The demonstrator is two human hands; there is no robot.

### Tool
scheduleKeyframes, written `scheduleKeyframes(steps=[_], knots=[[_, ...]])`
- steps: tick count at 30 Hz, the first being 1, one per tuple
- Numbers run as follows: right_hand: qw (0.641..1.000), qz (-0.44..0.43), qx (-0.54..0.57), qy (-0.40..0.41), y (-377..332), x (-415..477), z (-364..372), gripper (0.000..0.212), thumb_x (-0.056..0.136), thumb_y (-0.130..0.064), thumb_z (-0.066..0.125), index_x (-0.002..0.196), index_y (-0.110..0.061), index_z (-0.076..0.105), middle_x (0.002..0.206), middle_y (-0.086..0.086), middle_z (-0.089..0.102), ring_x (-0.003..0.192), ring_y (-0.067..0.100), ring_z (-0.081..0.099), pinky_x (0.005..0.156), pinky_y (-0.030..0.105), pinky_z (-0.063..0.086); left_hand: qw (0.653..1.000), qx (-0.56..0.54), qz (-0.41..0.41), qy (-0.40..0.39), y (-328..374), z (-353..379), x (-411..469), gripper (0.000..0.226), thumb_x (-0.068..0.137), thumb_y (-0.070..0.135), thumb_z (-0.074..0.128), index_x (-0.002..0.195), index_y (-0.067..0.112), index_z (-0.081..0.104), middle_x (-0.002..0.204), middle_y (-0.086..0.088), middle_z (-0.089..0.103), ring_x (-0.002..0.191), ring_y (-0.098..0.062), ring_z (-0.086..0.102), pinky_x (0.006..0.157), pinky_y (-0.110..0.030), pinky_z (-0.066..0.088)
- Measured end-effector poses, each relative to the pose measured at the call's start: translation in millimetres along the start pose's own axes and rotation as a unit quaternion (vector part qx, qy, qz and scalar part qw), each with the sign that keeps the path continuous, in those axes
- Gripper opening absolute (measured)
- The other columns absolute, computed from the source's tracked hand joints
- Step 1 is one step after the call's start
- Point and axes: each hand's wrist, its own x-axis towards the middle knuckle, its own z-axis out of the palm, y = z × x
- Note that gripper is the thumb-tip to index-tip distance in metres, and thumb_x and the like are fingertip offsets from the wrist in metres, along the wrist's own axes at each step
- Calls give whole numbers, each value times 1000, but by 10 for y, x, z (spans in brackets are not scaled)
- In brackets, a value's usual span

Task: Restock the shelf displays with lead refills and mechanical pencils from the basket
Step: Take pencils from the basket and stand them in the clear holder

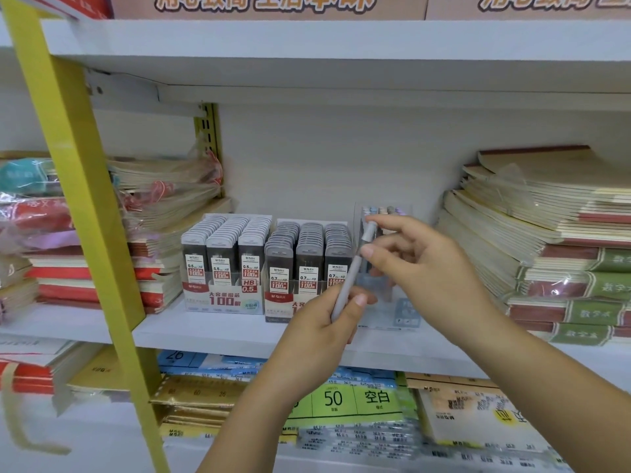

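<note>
A grey mechanical pencil (351, 278) stands slanted in front of the middle shelf (211, 329), its cap end tipped toward 1 o'clock, held in both hands. The left hand (321, 329) has fingers and thumb curled round the lower barrel; the right hand (430, 268) pinches the upper end between thumb and forefinger, the other fingers loosely spread. Just behind, at 1 o'clock of the pencil, a clear pencil display (404, 310) already shows a row of pastel caps. At its 9 o'clock sit the 0.7 lead refill box (309, 264) and, further that way, the 0.5 lead refill box (222, 268), both looking full. Notebook stacks (546, 233) rise at 3 o'clock. The basket is out of view. To seat the pencil well, it likely needs turning upright, tip down, with the right hand guiding it into a free slot, without nudging its neighbours or tipping the light holder.
</note>
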Motion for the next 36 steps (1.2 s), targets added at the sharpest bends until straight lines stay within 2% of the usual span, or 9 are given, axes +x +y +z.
scheduleKeyframes(steps=[2,5,8,11,13,17,25,31,36], knots=[[999,7,53,2,-14,20,9,30,89,-13,66,116,-25,62,83,0,74,73,12,69,62,18,52,1000,25,2,18,13,36,8,13,97,49,52,97,46,64,63,14,49,58,-4,45,58,-24,39],[989,-30,115,88,-72,105,-191,24,90,-6,64,107,-22,59,82,4,74,69,15,71,56,20,52,984,129,59,105,25,60,38,13,91,50,59,100,43,64,75,18,53,69,0,48,63,-16,43],[980,-92,72,164,-104,243,-516,25,89,-9,61,102,-29,55,79,2,72,70,18,71,56,23,53,900,319,192,227,62,37,72,33,93,44,54,119,29,66,103,16,59,102,-5,48,95,-11,33],[978,-117,-9,175,-17,346,-682,30,86,-11,60,98,-37,53,73,-2,68,67,21,67,59,29,52,855,390,254,229,-3,54,130,37,96,34,51,127,18,65,131,3,61,133,-17,42,114,-25,24],[981,-103,-65,153,106,389,-682,32,87,-10,63,98,-39,53,77,0,67,73,28,65,68,39,51,857,411,239,200,-83,100,147,40,98,34,47,133,20,61,145,1,53,144,-20,33,119,-41,25],[978,-77,-167,97,357,403,-587,26,88,-13,66,105,-29,55,78,-6,67,72,8,61,68,21,45,853,438,221,176,-202,144,167,39,100,33,47,135,23,59,156,1,42,149,-20,26,121,-49,24],[980,-71,-172,75,462,361,-538,23,89,-20,68,103,-33,55,74,-17,67,70,0,59,68,19,44,849,450,224,164,-229,128,164,42,100,35,45,138,23,57,159,0,36,152,-20,22,122,-50,21],[970,-74,-225,48,467,408,-516,29,87,-21,70,103,-36,51,73,-11,67,74,-1,59,64,16,41,853,443,224,161,-233,122,156,40,100,33,48,139,25,55,161,2,33,153,-18,17,123,-47,15],[944,-83,-314,61,540,482,-486,28,79,-25,78,95,-28,55,83,-10,53,82,13,48,65,24,34,855,440,227,154,-241,105,151,43,97,28,57,140,25,54,161,2,31,153,-17,15,124,-42,9]])
